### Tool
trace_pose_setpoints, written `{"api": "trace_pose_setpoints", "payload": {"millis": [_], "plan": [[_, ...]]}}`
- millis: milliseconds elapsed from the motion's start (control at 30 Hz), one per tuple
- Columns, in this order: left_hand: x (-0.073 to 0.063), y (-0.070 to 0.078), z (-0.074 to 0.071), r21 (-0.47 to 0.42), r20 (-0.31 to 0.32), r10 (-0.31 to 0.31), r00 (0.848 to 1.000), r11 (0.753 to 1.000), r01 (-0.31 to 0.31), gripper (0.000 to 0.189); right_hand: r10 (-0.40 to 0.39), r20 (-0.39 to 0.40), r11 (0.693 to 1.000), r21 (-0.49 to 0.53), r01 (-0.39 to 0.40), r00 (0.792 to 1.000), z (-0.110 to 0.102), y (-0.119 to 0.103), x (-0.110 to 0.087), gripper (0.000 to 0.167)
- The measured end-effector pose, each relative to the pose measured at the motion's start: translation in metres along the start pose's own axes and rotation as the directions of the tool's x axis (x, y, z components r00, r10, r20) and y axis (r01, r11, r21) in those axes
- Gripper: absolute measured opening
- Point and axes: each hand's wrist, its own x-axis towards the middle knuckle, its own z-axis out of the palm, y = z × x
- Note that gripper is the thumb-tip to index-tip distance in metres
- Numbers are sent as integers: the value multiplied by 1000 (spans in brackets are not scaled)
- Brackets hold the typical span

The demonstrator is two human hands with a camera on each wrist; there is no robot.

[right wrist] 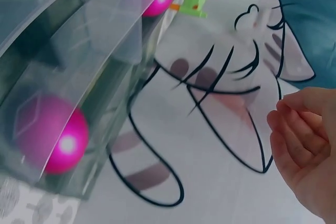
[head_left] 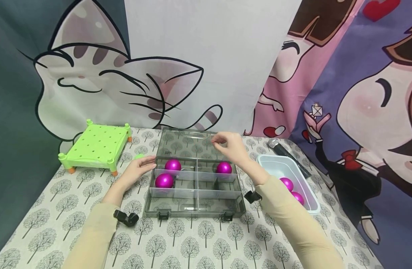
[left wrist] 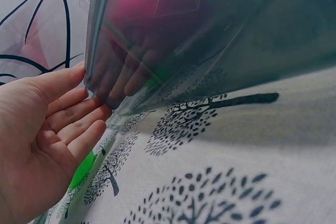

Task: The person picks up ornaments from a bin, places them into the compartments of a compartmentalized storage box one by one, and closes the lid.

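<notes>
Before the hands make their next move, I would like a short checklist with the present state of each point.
1. Lid open: ok.
2. Right hand empty: ok, nothing shows in it.
3. Left hand at the left side of the case: ok.
4. Every compartment filled: not ok, the front row holds no ball.
5. Balls left in the tub: ok, two show.
6. More behind the right sleeve: cannot tell.

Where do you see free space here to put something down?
Free: the tablecloth before the box, between left sleeve and right sleeve; also its front compartments. Crowded: behind those, with three magenta balls; rightward, blue bin beside microphone.
</notes>
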Motion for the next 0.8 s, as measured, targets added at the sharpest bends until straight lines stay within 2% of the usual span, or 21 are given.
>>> {"api": "trace_pose_setpoints", "payload": {"millis": [200, 433, 633, 800], "plan": [[0, -1, 0, 4, -2, 0, 1000, 1000, 0, 57, 17, -47, 998, -51, -20, 999, -21, 16, -14, 6], [-1, 3, 1, 11, -4, 0, 1000, 1000, 0, 57, 119, -81, 986, -104, -128, 989, -51, 39, -31, 6], [-1, 3, 2, 9, -2, 2, 1000, 1000, -2, 57, 207, -115, 959, -172, -225, 972, -79, 63, -48, 4], [-1, 3, 1, 18, -6, 8, 1000, 1000, -8, 57, 259, -95, 934, -228, -274, 961, -94, 82, -64, 4]]}}
